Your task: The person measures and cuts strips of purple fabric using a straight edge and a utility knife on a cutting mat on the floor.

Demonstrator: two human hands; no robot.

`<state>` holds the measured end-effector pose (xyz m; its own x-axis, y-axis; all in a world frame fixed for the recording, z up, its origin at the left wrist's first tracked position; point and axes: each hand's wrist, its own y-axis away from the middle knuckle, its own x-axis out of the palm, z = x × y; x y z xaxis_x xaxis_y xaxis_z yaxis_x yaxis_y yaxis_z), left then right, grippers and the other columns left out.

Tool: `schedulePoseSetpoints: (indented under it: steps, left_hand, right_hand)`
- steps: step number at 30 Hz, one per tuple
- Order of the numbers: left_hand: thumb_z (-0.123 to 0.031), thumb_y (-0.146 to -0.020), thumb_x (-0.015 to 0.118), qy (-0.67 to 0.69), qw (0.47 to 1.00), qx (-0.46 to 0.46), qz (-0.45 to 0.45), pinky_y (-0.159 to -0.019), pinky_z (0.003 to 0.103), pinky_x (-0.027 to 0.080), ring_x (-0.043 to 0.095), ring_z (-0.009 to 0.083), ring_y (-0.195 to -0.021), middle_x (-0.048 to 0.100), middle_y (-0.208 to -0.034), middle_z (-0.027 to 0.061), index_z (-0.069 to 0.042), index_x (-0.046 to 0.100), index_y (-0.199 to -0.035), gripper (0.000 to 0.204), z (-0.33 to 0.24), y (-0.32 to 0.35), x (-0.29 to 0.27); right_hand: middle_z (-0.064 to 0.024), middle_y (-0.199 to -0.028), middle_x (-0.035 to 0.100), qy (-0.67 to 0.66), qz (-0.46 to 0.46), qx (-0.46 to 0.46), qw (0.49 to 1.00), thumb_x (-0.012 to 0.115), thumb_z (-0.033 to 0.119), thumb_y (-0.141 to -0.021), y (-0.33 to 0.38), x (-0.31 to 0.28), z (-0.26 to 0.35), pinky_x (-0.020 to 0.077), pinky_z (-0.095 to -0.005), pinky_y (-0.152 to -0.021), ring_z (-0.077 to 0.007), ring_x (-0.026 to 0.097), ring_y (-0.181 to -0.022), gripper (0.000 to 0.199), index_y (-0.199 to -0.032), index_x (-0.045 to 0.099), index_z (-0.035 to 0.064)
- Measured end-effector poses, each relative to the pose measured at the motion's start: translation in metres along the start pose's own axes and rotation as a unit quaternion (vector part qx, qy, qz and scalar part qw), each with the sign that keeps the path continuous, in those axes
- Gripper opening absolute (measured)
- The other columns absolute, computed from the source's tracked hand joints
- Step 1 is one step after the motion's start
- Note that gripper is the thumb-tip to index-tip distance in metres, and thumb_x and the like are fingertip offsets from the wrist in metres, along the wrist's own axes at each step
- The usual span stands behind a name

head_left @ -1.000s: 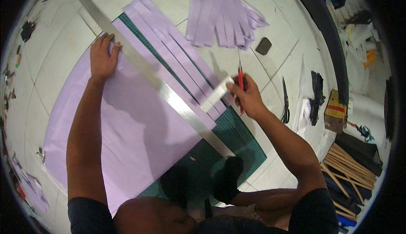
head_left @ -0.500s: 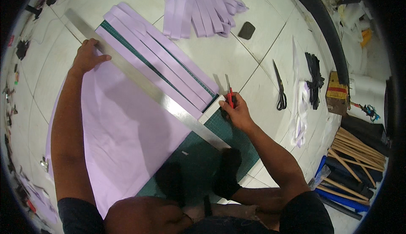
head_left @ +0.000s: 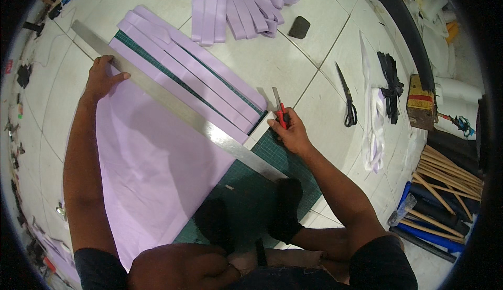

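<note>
My left hand (head_left: 104,76) lies near the far-left end of a long metal ruler (head_left: 194,119), thumb and fingers spread along its edge. The ruler runs diagonally over a large sheet of lilac fabric (head_left: 157,159) and a green cutting mat (head_left: 230,211). In my right hand (head_left: 294,134) is a red box cutter (head_left: 282,116), its blade pointing up and away from me. The right thumb touches the end of a short white bar (head_left: 259,131) that lies crosswise beside the ruler. Several cut lilac strips (head_left: 194,70) lie beyond the ruler.
More lilac strips (head_left: 230,7) are piled at the back. A dark block (head_left: 299,28) sits on the tiled floor (head_left: 314,101), with black scissors (head_left: 348,101) and a black bundle (head_left: 390,88) to the right. Wooden sticks (head_left: 445,174) lie at the far right. My foot (head_left: 287,206) rests on the mat.
The whole view has shifted slightly. Both hands stay at about the same places on the ruler and white bar, and the right still holds the box cutter.
</note>
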<state>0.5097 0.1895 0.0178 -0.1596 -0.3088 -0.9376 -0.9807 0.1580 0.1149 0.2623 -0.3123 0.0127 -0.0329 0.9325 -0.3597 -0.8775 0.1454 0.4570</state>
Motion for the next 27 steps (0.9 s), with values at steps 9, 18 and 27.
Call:
schedulePoseSetpoints:
  steps: [9, 18, 27]
  left_hand:
    - [-0.043, -0.07, 0.086, -0.005, 0.999, 0.031, -0.011, -0.097, 0.047, 0.048, 0.056, 0.0377, -0.115, 0.058, -0.119, 0.0225, -0.001, 0.054, -0.126, 0.077, 0.006, 0.0, 0.002]
    - [-0.041, -0.066, 0.09, 0.006, 1.0, 0.019, -0.006, -0.099, 0.046, 0.048, 0.057, 0.0378, -0.116, 0.059, -0.122, 0.0225, 0.001, 0.055, -0.127, 0.082, 0.006, -0.002, 0.002]
    - [-0.04, -0.069, 0.087, -0.003, 1.0, 0.009, -0.007, -0.092, 0.044, 0.05, 0.06, 0.0368, -0.108, 0.062, -0.114, 0.0205, -0.003, 0.062, -0.117, 0.065, 0.003, -0.017, -0.007]
  right_hand:
    - [0.0001, -0.08, 0.054, -0.002, 0.007, 0.003, 1.0, 0.076, 0.026, -0.091, 0.0, 0.001, 0.002, 0.0446, -0.0267, -0.064, -0.0095, 0.05, -0.072, 0.035, -0.108, 0.056, 0.0036]
    - [0.0001, -0.082, 0.055, 0.016, 0.013, 0.011, 1.0, 0.076, 0.026, -0.09, -0.003, -0.002, 0.0, 0.0453, -0.0262, -0.062, -0.0086, 0.052, -0.07, 0.037, -0.111, 0.056, 0.0036]
    - [-0.0027, -0.089, 0.058, 0.145, 0.055, -0.101, 0.983, 0.072, 0.022, -0.093, -0.027, -0.063, -0.013, 0.0489, -0.0274, -0.067, -0.011, 0.055, -0.075, 0.032, -0.113, 0.056, 0.0038]
